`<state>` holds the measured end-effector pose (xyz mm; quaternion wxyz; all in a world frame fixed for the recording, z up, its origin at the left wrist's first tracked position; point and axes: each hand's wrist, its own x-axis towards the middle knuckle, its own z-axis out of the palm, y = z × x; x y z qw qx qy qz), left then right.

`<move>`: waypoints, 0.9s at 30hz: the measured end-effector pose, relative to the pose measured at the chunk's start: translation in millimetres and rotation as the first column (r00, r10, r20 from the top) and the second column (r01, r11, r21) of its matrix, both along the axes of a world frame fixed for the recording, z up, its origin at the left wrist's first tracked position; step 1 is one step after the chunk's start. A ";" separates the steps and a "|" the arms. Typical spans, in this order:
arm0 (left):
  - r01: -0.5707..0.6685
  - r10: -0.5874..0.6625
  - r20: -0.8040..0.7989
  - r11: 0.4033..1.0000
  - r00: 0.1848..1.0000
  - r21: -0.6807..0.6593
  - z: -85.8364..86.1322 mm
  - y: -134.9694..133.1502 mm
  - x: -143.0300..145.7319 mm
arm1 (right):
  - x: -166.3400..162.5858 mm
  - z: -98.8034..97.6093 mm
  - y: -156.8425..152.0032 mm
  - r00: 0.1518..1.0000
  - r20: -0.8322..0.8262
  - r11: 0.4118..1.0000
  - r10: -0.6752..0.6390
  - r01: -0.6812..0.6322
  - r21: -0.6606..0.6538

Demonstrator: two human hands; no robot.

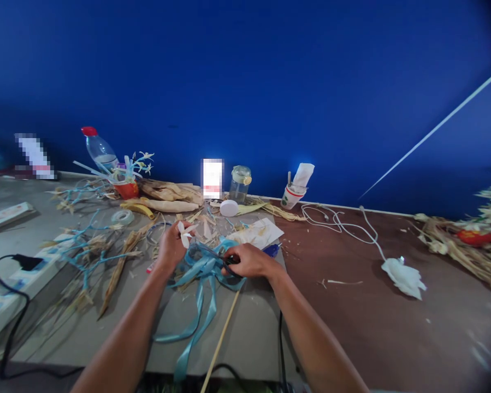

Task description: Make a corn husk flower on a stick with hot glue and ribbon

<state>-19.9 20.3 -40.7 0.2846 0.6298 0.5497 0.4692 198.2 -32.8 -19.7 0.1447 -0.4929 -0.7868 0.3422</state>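
Observation:
My left hand (172,244) is closed in a pinch on a small pale husk flower (185,231), held just above the table. My right hand (248,260) is closed on a dark tool (231,261) that looks like scissors, resting on a tangle of light blue ribbon (199,273). The ribbon's loose ends trail toward me across the grey mat (245,333). A thin wooden stick (221,341) lies under my right hand, running to the near edge.
Dried corn husks (169,192), blue-wrapped twigs (87,245), a tape roll (123,216), a water bottle (99,148), a glass jar (240,183), a paper cup (292,195) line the back. White cable (343,225) and crumpled tissue (404,277) lie right; power strips (19,273) left.

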 end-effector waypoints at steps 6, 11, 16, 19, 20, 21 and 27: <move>-0.011 0.033 0.232 0.995 0.972 -0.095 3.1 -0.5 -1.3 | 0.2 -4.8 2.6 0.999 0.000 0.998 -0.033 0.033 0.055; 0.102 0.080 0.631 0.964 0.772 -0.247 0.0 0.1 2.5 | -4.9 -7.9 5.3 0.966 0.056 0.961 -0.254 0.245 0.127; 0.219 0.103 0.774 0.928 0.624 -0.300 0.5 -2.3 8.8 | -18.5 -8.9 3.5 0.895 0.213 0.917 -0.391 0.357 0.179; 0.285 0.081 0.796 0.908 0.600 -0.307 -1.8 -3.5 10.7 | -25.9 -9.8 3.7 0.924 0.230 0.950 -0.304 0.275 0.151; 0.295 0.080 0.803 0.905 0.590 -0.307 -2.7 -3.8 11.1 | -27.6 -9.3 4.0 0.929 0.232 0.954 -0.289 0.259 0.150; 0.304 0.084 0.813 0.901 0.577 -0.308 -3.5 -4.2 11.5 | -28.8 -8.1 4.3 0.929 0.235 0.954 -0.286 0.254 0.156; 0.361 0.146 0.829 0.850 0.540 -0.384 -3.2 -9.9 15.6 | -33.9 7.2 3.4 0.903 0.120 0.875 -0.413 0.356 0.327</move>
